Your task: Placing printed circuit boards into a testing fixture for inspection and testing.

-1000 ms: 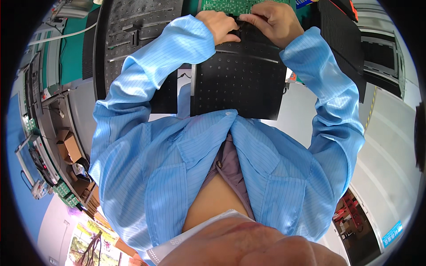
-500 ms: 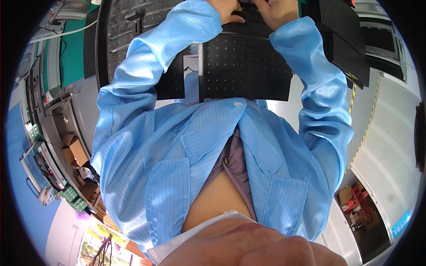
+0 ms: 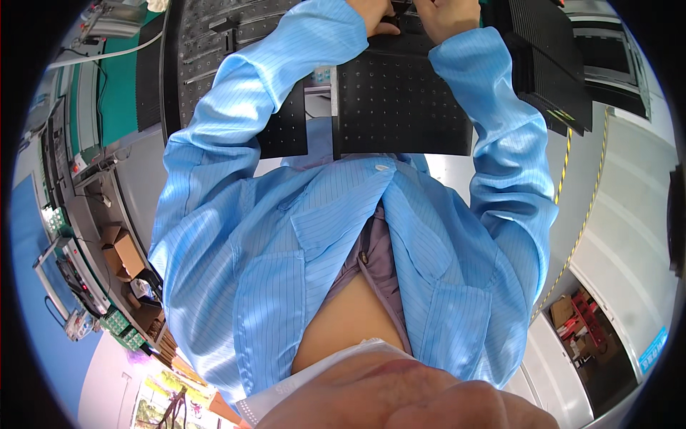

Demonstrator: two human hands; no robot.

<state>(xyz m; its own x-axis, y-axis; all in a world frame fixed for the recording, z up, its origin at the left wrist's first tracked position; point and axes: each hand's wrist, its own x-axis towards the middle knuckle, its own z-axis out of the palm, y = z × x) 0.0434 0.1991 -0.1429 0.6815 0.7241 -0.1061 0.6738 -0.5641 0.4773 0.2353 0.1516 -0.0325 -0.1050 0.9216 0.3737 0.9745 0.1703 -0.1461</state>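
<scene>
At the far edge of the view, my left hand point(image 3: 373, 13) and my right hand point(image 3: 451, 17) are close together over a black perforated panel point(image 3: 401, 100). Between them is a small dark part point(image 3: 402, 8), mostly cut off by the picture's top edge. My left thumb points toward it, and the fingers of both hands curl in around it. The fingertips lie largely out of the picture, so its kind cannot be made out. Left of the hands lies a black slotted tray surface point(image 3: 200, 57) with a small raised black block point(image 3: 223, 36).
A stack of black ribbed racks point(image 3: 547, 64) stands right of my right forearm. To the left are a green mat point(image 3: 118, 93), a white cable point(image 3: 107, 56) and an open cardboard box point(image 3: 123, 254). Yellow-black tape point(image 3: 589, 207) marks the floor at right.
The panel and slotted tray appear slightly further right in the view, and my left forearm has shifted a little rightward. Both hands stay together around the same spot.
</scene>
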